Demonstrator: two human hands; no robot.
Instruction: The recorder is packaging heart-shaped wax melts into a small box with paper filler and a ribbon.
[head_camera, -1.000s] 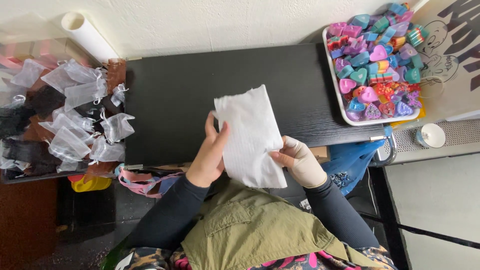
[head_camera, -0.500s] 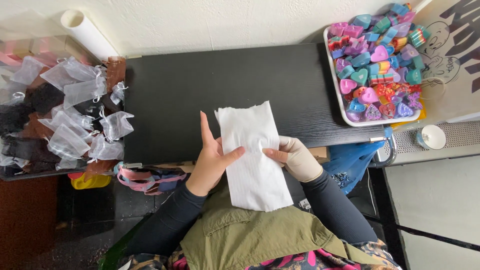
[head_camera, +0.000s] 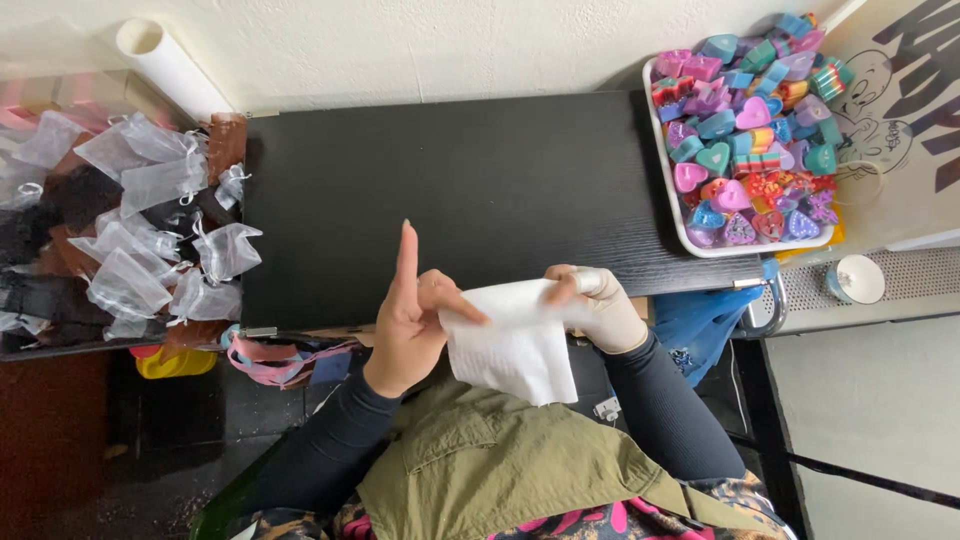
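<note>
A white paper sheet (head_camera: 510, 345), folded over, hangs between my two hands above the near edge of the black table (head_camera: 480, 190). My left hand (head_camera: 412, 310) pinches its left top corner with thumb and bent finger, one finger pointing straight up. My right hand (head_camera: 598, 305), in a white glove, grips the right top edge. Both hands are at the table's front edge, over my lap.
A white tray (head_camera: 672, 195) of several colourful heart and block shaped pieces (head_camera: 745, 130) sits at the table's right end. Several sheer organza pouches (head_camera: 140, 230) lie at the left. A white paper roll (head_camera: 165, 65) leans on the wall. A small white cup (head_camera: 855, 278) stands far right.
The sheet was held up flat and tall; now its top is folded down toward me and it hangs lower. My hands have dropped toward the table's front edge.
</note>
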